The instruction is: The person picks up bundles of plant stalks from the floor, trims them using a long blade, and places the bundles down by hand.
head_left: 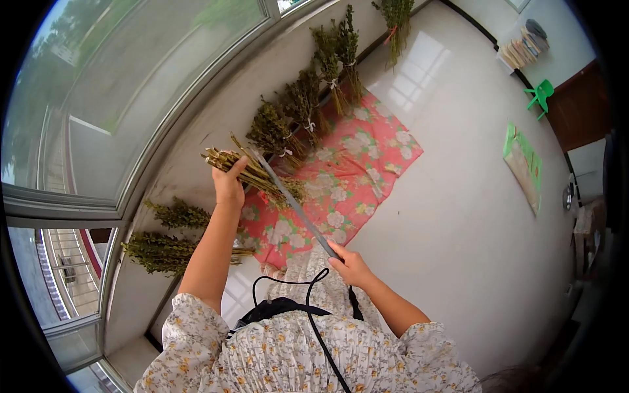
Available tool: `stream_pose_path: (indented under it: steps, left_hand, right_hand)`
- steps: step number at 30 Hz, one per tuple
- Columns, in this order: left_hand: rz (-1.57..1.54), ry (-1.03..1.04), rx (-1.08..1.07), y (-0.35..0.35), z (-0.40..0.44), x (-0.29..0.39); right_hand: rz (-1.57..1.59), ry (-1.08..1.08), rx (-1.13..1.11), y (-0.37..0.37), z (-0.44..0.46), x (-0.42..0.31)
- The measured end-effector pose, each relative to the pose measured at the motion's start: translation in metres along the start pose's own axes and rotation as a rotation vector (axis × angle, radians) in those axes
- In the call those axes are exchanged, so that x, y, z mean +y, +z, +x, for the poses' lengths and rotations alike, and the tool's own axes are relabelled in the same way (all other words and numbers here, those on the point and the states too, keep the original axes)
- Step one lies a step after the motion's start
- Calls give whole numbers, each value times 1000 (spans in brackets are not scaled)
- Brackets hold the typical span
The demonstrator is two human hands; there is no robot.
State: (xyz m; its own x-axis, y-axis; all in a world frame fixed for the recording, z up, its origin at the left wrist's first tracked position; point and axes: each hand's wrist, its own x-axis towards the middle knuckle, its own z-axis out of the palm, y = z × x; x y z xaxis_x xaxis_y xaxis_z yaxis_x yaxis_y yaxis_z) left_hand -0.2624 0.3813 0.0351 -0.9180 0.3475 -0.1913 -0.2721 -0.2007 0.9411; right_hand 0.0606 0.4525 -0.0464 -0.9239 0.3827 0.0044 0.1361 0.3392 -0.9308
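Note:
My left hand (230,182) is wrapped round a bundle of cut stems (259,175), whose leafy end hangs over the floral cloth. In my right hand (350,265) is the handle end of a long grey tool (295,204), possibly a blade. It slants up to the left, and its far end lies at the bundle, beside the stems. Under both stretches a red floral cloth (341,190) on the floor.
Several tied leafy bundles (304,98) lean along the wall below the window (144,78). More bundles (164,252) lie at the left. A green chair (541,95) and a green-edged bag (524,164) are at the right. A black cord (311,304) crosses my lap.

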Motion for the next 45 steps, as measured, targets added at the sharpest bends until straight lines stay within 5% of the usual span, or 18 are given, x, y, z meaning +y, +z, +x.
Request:
stream_pose_path:
  steps: [2, 3, 4, 6, 9, 14, 17, 18, 20, 24, 28, 31, 34, 36, 38, 39, 41, 45]
  left_hand:
    - [-8, -10, 64, 2, 0, 0]
    - [-11, -1, 38, 3, 1, 1]
    - [-15, 7, 12, 5, 0, 2]
    - [-41, -4, 33, 12, -2, 6]
    - [-66, -19, 46, 14, -1, 3]
    - [-32, -29, 91, 16, -4, -1]
    - [-29, -32, 15, 10, 0, -3]
    - [-23, -27, 17, 10, -1, -3]
    - [-17, -22, 17, 10, -1, -2]
    - [-52, -8, 15, 12, -4, 3]
    - [-48, 13, 29, 15, -5, 6]
    - [-64, 0, -14, 13, -8, 9]
    - [-55, 15, 20, 12, -5, 4]
    - [-51, 10, 30, 11, -5, 4]
    - [-48, 9, 46, 10, -6, 8]
    - [-59, 17, 38, 11, -9, 13]
    - [-69, 25, 30, 9, -12, 15]
    - [-139, 40, 25, 3, -9, 18]
  right_hand:
    - [431, 542, -15, -14, 7, -11]
    - [554, 584, 109, -15, 12, -21]
    - [555, 589, 111, -10, 9, -16]
    - [205, 223, -45, -2, 7, -9]
    - [368, 524, -32, -27, 16, -8]
    - [91, 243, -82, -20, 7, -17]
    - [323, 566, 80, -31, 13, -14]
    - [323, 566, 78, -26, 10, -13]
    - [114, 235, -79, -13, 4, -12]
    - [338, 512, -64, -26, 9, -12]
    - [182, 199, -42, -14, 8, -14]
    - [397, 575, 6, -30, 16, -11]
    - [267, 288, -93, -17, 12, -12]
    - [234, 268, -70, -19, 10, -15]
    - [517, 551, 79, -35, 19, -15]
    - [517, 551, 78, -42, 24, -15]
    - [636, 528, 474, -54, 31, -14]
    - [484, 528, 546, -52, 24, 0]
